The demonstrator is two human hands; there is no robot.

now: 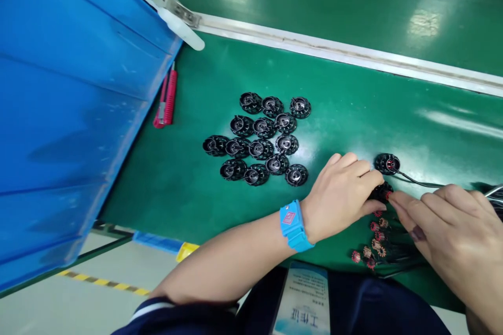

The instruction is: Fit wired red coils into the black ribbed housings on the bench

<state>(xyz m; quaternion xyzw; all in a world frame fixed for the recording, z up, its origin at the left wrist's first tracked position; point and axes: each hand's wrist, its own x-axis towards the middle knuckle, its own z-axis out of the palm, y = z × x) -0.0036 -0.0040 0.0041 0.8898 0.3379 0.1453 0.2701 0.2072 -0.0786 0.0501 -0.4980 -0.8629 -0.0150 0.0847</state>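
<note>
Left hand [340,193]: I grip 1 black housing [380,191] between my hands, likely steadying it.
Right hand [458,230]: pinching a red-ended part [388,196] against it.
Housing cluster [261,149]: well left, probably leaving me room.

I count sixteen black round parts [261,148]: fourteen grouped, one wired, one held. I also see one red cutter [170,97], one blue bin [78,115], one wristband [295,230], one badge [302,298], and roughly nine crowded cable ends [376,244].
</note>
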